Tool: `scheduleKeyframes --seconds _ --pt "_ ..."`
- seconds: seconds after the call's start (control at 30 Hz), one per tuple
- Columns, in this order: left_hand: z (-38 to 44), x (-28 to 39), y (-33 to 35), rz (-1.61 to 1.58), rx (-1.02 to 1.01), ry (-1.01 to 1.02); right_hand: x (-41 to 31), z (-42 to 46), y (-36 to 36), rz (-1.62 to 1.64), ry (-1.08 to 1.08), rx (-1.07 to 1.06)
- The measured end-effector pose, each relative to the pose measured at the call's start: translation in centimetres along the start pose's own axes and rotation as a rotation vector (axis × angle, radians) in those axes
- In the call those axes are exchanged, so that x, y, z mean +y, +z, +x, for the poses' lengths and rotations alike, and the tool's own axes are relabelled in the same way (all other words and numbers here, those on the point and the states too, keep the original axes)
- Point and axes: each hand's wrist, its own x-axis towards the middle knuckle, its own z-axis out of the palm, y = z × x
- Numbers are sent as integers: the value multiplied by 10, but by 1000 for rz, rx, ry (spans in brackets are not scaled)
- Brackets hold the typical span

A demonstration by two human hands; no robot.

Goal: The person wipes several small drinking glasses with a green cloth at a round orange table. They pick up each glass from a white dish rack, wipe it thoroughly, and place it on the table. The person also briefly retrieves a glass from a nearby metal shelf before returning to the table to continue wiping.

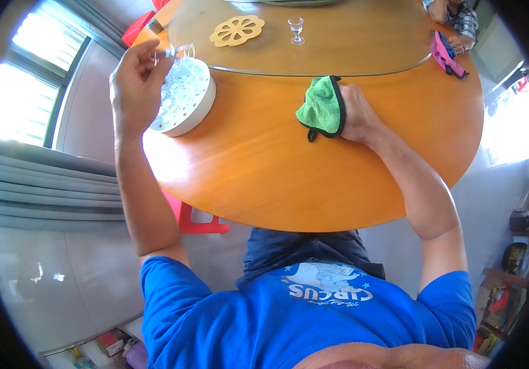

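Between the fingertips of my left hand (139, 87) is a small clear glass (185, 50), tilted on its side above a round white perforated container (199, 110). That container holds several clear glasses (179, 87). My right hand (356, 113) is at the black edge of a green cloth (322, 106), just over the wooden table; its fingers are hidden by the cloth. Farther back, a small stemmed glass (297, 31) stands upright on the glass turntable (361, 55). To its left lies a yellow flower-shaped trivet (237, 31).
The round wooden table (283, 184) spans the view before me. A person (463, 23) at the far right has a hand by a pink cloth (444, 55). A small cup (155, 26) stands at the far left edge. Red stools (186, 217) are beside the table.
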Motion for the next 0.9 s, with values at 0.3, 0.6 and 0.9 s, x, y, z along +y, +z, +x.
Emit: scheduleKeyframes --seconds 0.3,0.6,0.9 --pt "-22 -16 -7 364 -258 -135 0 0 6 -182 -188 -62" --pt "-27 -17 12 368 -288 -9 1 0 4 -156 -159 -65" --pt "-29 -39 24 365 -375 -38 -3 1 5 -102 -176 -65"
